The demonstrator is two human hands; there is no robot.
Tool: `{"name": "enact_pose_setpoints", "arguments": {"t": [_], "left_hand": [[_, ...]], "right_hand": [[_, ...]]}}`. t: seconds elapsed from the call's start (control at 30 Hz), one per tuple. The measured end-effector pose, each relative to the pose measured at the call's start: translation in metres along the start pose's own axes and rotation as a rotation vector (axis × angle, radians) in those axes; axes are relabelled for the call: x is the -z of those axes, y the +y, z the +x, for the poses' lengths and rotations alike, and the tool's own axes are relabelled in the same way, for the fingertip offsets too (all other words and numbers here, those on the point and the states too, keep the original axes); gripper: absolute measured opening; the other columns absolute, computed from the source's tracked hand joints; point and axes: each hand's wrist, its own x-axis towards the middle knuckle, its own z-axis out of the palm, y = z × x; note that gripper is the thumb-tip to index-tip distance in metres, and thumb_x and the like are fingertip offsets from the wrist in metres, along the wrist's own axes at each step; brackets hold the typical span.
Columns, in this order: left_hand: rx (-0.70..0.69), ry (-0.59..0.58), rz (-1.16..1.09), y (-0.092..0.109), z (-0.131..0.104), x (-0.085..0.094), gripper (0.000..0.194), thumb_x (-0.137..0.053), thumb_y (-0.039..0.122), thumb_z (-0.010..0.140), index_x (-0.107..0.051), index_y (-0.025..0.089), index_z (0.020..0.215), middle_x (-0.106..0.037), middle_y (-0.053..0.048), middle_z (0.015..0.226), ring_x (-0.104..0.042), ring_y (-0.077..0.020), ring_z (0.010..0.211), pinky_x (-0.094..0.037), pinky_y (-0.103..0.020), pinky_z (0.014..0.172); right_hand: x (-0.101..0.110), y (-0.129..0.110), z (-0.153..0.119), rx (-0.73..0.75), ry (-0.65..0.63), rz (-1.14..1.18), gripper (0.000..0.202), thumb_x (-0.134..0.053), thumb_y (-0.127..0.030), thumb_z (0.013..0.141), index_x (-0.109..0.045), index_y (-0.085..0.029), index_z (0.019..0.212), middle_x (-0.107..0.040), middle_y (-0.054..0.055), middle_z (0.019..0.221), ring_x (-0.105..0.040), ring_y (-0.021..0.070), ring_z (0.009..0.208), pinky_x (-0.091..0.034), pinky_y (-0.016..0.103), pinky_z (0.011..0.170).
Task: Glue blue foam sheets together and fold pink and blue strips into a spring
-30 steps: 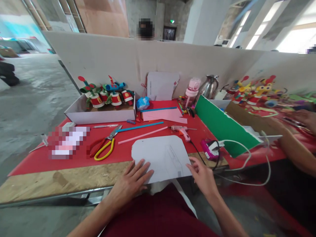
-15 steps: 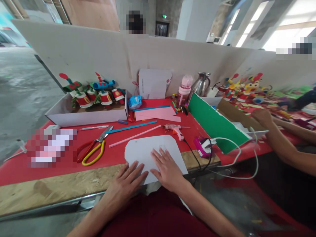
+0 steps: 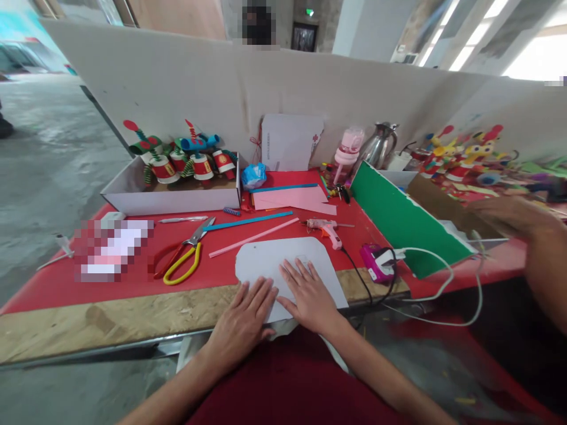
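Note:
A white sheet [image 3: 261, 260] lies at the table's front edge. On its lower left part my left hand [image 3: 243, 316] rests flat, holding nothing. My right hand [image 3: 310, 295] lies palm down on the sheet, fingers spread and nothing held. Behind the sheet are a pink paper strip [image 3: 252, 238], a blue strip [image 3: 252, 221] and a pink glue gun [image 3: 325, 230]. Scissors [image 3: 190, 251] with one red and one yellow handle lie to the left, blades partly apart.
A white box [image 3: 172, 200] of cup figures stands back left. At right are a green-sided box [image 3: 398, 224], a purple power socket [image 3: 377, 262] with cables, and another person's arm [image 3: 547, 254]. Pink paper [image 3: 287, 198] lies at the back.
The whole view has shifted, with table items now further right. My left hand's fingers are closer together on the sheet. The other person's arm has moved nearer and is blurred.

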Motion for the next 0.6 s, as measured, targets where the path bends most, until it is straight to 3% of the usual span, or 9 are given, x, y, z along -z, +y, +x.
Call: {"name": "enact_pose_setpoints", "arguments": {"t": [0.17,0.27,0.4,0.6], "left_hand": [[-0.024,-0.001,0.039,0.003,0.000,-0.003,0.051,-0.042,0.023,0.093,-0.036,0.015,0.142,-0.038,-0.013,0.148,-0.028,-0.0259,0.139,-0.029,-0.045,0.112],[-0.027,0.013,0.017,0.001,-0.002,-0.001,0.050,-0.043,0.030,0.094,-0.037,0.015,0.142,-0.039,-0.014,0.147,-0.030,-0.0267,0.138,-0.030,-0.046,0.111],[-0.015,-0.052,-0.048,-0.003,0.002,0.001,0.062,-0.040,0.053,0.091,-0.038,0.015,0.141,-0.041,-0.015,0.146,-0.032,-0.0275,0.137,-0.033,-0.044,0.108],[0.052,-0.150,-0.048,-0.010,0.015,0.006,0.062,-0.039,0.049,0.092,-0.033,0.015,0.144,-0.032,-0.014,0.151,-0.025,-0.0257,0.141,-0.028,-0.043,0.110]], "right_hand": [[0.004,0.011,-0.006,0.125,-0.047,0.023,0.078,-0.034,-0.066,0.087,-0.028,-0.016,0.147,-0.030,0.010,0.152,-0.019,0.0304,0.142,-0.018,0.052,0.114],[0.005,0.017,-0.012,0.210,-0.046,0.020,0.084,-0.040,-0.069,0.083,-0.027,-0.018,0.147,-0.028,0.011,0.153,-0.016,0.0303,0.142,-0.017,0.051,0.114],[0.004,0.017,-0.014,0.205,-0.032,0.017,0.084,-0.040,-0.070,0.083,-0.026,-0.018,0.147,-0.028,0.011,0.153,-0.017,0.0304,0.142,-0.017,0.052,0.114],[0.002,0.018,-0.012,0.191,-0.045,0.014,0.093,-0.038,-0.074,0.079,-0.024,-0.013,0.148,-0.029,0.014,0.152,-0.019,0.0305,0.141,-0.017,0.051,0.114]]}}
